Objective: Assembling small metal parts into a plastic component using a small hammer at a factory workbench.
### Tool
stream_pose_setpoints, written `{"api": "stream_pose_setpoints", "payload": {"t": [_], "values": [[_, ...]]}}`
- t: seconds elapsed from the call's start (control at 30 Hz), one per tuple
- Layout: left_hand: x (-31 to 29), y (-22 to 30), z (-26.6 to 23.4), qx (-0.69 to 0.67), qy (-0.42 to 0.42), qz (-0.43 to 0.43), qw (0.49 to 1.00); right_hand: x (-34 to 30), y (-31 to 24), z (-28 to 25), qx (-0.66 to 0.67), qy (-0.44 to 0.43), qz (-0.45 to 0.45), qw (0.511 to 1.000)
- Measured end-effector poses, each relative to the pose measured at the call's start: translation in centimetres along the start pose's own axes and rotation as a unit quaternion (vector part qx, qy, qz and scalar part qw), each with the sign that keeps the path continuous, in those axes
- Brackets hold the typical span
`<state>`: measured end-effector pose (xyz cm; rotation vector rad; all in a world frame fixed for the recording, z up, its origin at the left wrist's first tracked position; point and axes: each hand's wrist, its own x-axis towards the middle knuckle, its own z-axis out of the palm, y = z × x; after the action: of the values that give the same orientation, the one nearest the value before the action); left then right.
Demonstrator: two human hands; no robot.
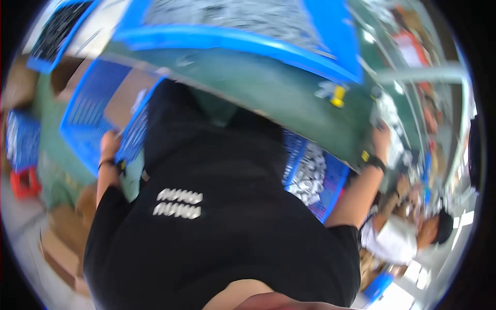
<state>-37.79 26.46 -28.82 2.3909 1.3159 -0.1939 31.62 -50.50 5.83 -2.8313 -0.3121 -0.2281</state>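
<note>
My left hand (109, 145) is down at my left side, at the near part of a blue plastic basket (93, 116) with slotted walls. Its fingers look bent, but blur hides whether they grip anything. A brown cardboard piece (121, 101) and a small pale item (139, 99) show in that basket. Out to the right, my right hand (381, 138) reaches over the green tabletop's edge, beside a heap of whitish pieces (393, 129). Its fingers are smeared, so their hold cannot be made out. A yellow object (338, 96) lies on the green tabletop (243, 82), beside some small clear pieces.
A large blue tray (222, 37) of grey thin parts stands ahead on the table. Another blue tray (44, 64) holds dark strips. Right of my legs is a blue basket (336, 178) with white parts. Cardboard boxes (62, 250) lie left; a co-worker (395, 237) is at right.
</note>
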Motion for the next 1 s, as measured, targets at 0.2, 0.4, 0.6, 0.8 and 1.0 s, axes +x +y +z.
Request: {"api": "stream_pose_setpoints", "payload": {"t": [0.2,0.4,0.6,0.8,1.0], "values": [[0.0,2.0,-0.8,-0.089,-0.037,-0.108,0.99,-3.1,-0.1,-1.5,-0.165,0.2,0.011,0.966],[0.5,-0.1,1.6,0.015,-0.136,0.002,0.991,-10.9,-9.9,-6.9,0.033,0.293,-0.086,0.952],[3.5,-3.2,4.5,0.187,-0.13,0.098,0.969,-18.7,-22.0,-5.0,0.446,0.182,0.048,0.875],[4.5,-1.7,2.0,-0.01,-0.059,0.083,0.995,-20.3,-28.3,1.5,0.619,-0.036,0.037,0.784],[4.4,5.2,-10.1,-0.46,0.09,0.089,0.879,-18.8,-28.8,4.9,0.602,-0.135,0.018,0.787]]}}
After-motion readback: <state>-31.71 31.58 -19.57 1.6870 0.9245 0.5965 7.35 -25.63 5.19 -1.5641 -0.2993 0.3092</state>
